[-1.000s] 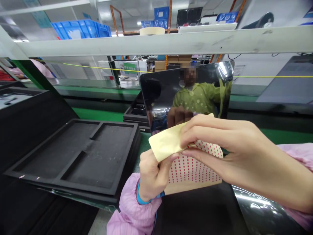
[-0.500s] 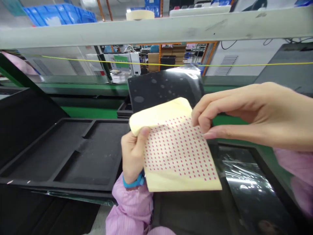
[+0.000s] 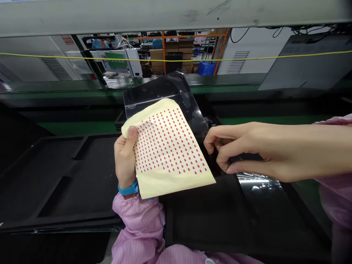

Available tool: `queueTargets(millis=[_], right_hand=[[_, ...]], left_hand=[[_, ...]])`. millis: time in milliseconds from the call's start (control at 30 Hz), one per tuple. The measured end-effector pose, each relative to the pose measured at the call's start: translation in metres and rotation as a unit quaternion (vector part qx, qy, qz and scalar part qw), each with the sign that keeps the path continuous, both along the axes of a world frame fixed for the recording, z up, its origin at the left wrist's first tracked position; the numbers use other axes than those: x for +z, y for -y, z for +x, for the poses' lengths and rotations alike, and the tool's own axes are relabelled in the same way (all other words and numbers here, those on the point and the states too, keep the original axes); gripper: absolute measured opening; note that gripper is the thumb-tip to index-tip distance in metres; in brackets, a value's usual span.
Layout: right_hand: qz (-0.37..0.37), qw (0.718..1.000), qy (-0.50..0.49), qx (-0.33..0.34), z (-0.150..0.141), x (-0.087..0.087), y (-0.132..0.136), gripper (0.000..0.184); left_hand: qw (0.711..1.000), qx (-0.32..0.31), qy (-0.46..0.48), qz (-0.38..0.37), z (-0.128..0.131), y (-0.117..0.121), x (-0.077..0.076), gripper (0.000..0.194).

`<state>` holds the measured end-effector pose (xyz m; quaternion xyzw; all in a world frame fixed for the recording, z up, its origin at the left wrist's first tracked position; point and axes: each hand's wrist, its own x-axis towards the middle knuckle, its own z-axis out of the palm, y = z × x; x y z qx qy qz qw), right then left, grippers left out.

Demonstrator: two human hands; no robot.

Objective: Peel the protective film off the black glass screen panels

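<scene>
Nearest, the left hand (image 3: 125, 156) keeps a closed grip on the yellow sticker sheet (image 3: 167, 146), thumb pressed on its upper left corner. Just right of the sheet, the right hand (image 3: 247, 148) pinches thumb and forefinger shut at the edge of the glossy black panel (image 3: 170, 91) rising behind the sheet. Left of the sheet lies a black foam tray (image 3: 68, 176); beyond it runs a green conveyor (image 3: 82, 126).

You hold a pale yellow sticker sheet (image 3: 167, 146) dotted with red rows tilted against a glossy black bagged panel (image 3: 170, 91).
</scene>
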<state>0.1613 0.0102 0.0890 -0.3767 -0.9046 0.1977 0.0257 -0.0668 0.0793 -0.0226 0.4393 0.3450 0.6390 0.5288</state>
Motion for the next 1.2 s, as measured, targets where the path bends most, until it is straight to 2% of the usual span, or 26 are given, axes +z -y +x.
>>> queueTargets(millis=[367,433,467,500,567,600,667,700,733,767,800,867,933,1067,1200], right_hand=[[0.065,0.998,0.012,-0.018,-0.005,-0.01,0.0,0.015],[0.077,0.996,0.003,-0.049,-0.003,-0.015,-0.004,0.005],[0.075,0.994,-0.009,-0.078,-0.001,-0.019,-0.008,0.006],[0.064,0.991,-0.031,-0.116,0.001,-0.025,-0.012,0.017],[-0.001,0.973,-0.106,-0.204,0.007,-0.041,-0.023,0.046],[-0.054,0.955,-0.163,-0.242,0.008,-0.053,-0.029,0.064],[-0.191,0.896,-0.278,-0.289,0.008,-0.08,-0.04,0.087],[-0.257,0.861,-0.327,-0.292,0.004,-0.096,-0.044,0.089],[-0.309,0.834,-0.362,-0.279,-0.002,-0.111,-0.048,0.082],[-0.332,0.823,-0.385,-0.254,-0.01,-0.127,-0.052,0.071],[-0.323,0.828,-0.399,-0.226,-0.021,-0.141,-0.055,0.059],[-0.226,0.867,-0.402,-0.188,-0.047,-0.164,-0.064,0.041],[-0.14,0.888,-0.397,-0.182,-0.074,-0.178,-0.075,0.041],[-0.099,0.889,-0.408,-0.184,-0.113,-0.182,-0.104,0.055],[-0.041,0.894,-0.405,-0.186,-0.115,-0.176,-0.117,0.059]], left_hand=[[0.997,-0.022,0.063,0.029,0.003,-0.008,-0.005,0.029],[0.998,-0.02,0.057,0.021,0.003,-0.01,-0.006,0.029],[0.998,-0.012,0.053,0.019,0.003,-0.011,-0.006,0.029],[0.999,0.0,0.048,0.017,0.003,-0.012,-0.006,0.028],[0.999,0.031,0.04,0.013,0.003,-0.017,-0.007,0.028],[0.999,0.04,0.036,0.007,0.002,-0.02,-0.008,0.029],[0.999,0.038,0.028,-0.012,0.0,-0.028,-0.012,0.032],[0.999,0.03,0.023,-0.022,-0.003,-0.034,-0.015,0.034],[0.999,0.023,0.019,-0.031,-0.007,-0.039,-0.018,0.036],[0.999,0.019,0.015,-0.042,-0.013,-0.043,-0.021,0.037],[0.998,0.019,0.01,-0.054,-0.02,-0.047,-0.024,0.037],[0.996,0.027,0.001,-0.081,-0.037,-0.051,-0.029,0.036],[0.994,0.033,-0.013,-0.104,-0.055,-0.048,-0.031,0.034],[0.99,0.027,-0.042,-0.13,-0.076,-0.035,-0.029,0.035],[0.992,0.008,-0.025,-0.126,-0.072,-0.029,-0.027,0.035]])
